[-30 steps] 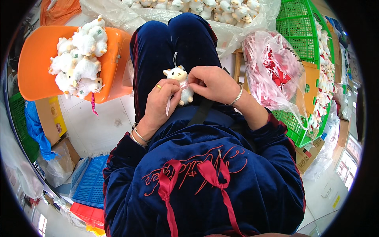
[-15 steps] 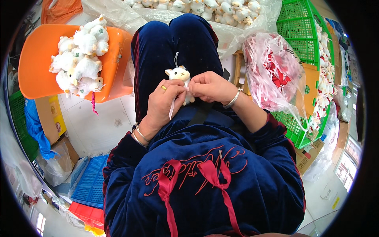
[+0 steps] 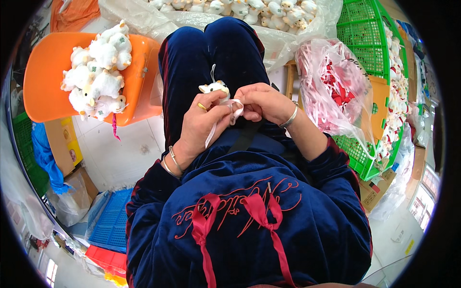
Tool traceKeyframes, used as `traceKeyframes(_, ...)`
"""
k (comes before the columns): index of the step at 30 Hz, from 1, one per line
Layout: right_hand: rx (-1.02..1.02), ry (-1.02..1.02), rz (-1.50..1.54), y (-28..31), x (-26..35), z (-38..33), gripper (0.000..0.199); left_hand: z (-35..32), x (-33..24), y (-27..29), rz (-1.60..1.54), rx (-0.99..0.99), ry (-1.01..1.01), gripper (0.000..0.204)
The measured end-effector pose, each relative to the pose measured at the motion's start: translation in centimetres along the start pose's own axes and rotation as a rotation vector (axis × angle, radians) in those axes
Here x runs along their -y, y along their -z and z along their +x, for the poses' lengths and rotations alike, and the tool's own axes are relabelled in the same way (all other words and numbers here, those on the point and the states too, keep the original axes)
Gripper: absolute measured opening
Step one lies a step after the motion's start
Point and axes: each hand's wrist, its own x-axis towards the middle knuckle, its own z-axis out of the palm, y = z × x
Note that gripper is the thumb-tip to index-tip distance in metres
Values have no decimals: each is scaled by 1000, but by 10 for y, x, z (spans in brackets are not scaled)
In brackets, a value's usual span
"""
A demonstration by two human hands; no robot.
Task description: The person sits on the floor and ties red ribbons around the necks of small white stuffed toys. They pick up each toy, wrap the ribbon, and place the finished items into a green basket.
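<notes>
Lap (image 3: 213, 53): left grip (image 3: 205, 117), right grip (image 3: 264, 102) pinching ribbon (image 3: 211, 134).

Worn on the head, at the left of a side-by-side pair, and tipped steeply down over the front of the blue top (image 3: 307, 235). Faces forward past the left hand (image 3: 204, 117) and right hand (image 3: 265, 103) to the knees (image 3: 185, 38). Sits close, yet reaches wide (bending straight edges toward the rim), from orange chair (image 3: 43, 79) across to green crate (image 3: 360, 31).
</notes>
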Motion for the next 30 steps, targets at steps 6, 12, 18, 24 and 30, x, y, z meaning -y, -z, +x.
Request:
traceKeyframes(6, 32, -62, 33, 1, 5, -7, 26, 3, -2, 2, 19, 23, -31, 26)
traceKeyframes(12, -20, 163, 54, -1, 11, -10, 30, 5, 1, 0, 16, 9, -30, 22)
traceKeyframes(18, -225, 717, -1030, -4, 14, -8, 56, 9, 5, 3, -30, 53, 23, 19)
traceKeyframes(24, -137, 712, -1090, -10, 12, 1, 47, 10, 8, 8, -101, 74, 53, 17)
traceKeyframes(30, -206, 732, -968, 3, 2, 13, 15, 10, 8, 10, -102, 85, 50, 17)
